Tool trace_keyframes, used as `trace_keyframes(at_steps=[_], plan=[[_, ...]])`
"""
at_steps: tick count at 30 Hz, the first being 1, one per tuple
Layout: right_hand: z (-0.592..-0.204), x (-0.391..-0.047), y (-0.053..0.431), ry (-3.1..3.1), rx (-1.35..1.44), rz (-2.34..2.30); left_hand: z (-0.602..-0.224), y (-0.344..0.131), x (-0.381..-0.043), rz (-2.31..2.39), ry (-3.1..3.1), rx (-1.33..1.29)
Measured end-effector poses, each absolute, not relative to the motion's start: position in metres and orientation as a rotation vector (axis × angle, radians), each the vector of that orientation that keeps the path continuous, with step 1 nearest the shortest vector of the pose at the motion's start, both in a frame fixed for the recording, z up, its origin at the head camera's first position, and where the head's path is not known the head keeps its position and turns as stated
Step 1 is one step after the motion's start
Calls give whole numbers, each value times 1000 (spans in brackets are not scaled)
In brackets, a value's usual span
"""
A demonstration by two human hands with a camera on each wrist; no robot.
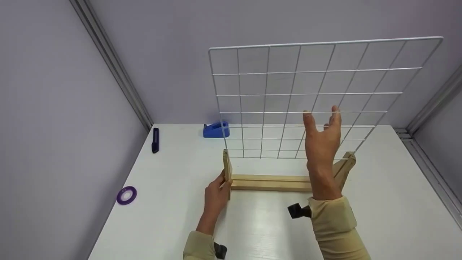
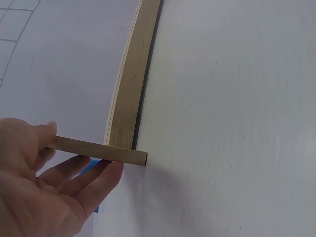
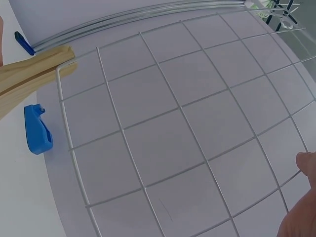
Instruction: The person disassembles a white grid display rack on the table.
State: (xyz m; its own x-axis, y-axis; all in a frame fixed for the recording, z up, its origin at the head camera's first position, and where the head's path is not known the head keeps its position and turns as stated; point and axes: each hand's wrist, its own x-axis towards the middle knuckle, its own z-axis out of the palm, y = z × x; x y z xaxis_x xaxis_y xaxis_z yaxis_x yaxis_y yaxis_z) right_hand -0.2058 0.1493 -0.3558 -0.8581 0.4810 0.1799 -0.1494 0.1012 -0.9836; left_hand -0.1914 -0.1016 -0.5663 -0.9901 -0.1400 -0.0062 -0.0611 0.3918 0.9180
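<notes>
A white wire grid panel (image 1: 291, 94) stands tilted up over a wooden frame. Its lower corners meet the tips of the left wooden side piece (image 1: 227, 162) and the right wooden side piece (image 1: 345, 168). A grooved wooden crossbar (image 1: 270, 185) joins these two pieces along the table. My left hand (image 1: 215, 195) holds the left side piece between thumb and fingers, seen edge-on in the left wrist view. Raised against the grid, my right hand (image 1: 323, 144) has thumb and fingers stretched up and spread apart at the wires. In the right wrist view, only its thumb (image 3: 307, 165) and part of the palm show.
A blue tape dispenser (image 1: 216, 130) sits at the table's back edge, behind the grid's lower left. On the left lie a dark blue box cutter (image 1: 155, 140) and a purple tape roll (image 1: 126, 195). Walls rise behind and at both sides of the white table (image 1: 169, 216).
</notes>
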Motion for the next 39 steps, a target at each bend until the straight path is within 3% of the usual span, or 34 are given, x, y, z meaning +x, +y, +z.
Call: trace_keyframes(at_steps=[39], plan=[[-338, -208, 149, -1933, -341, 1795, -569, -103, -194, -1685, -2566, 205]])
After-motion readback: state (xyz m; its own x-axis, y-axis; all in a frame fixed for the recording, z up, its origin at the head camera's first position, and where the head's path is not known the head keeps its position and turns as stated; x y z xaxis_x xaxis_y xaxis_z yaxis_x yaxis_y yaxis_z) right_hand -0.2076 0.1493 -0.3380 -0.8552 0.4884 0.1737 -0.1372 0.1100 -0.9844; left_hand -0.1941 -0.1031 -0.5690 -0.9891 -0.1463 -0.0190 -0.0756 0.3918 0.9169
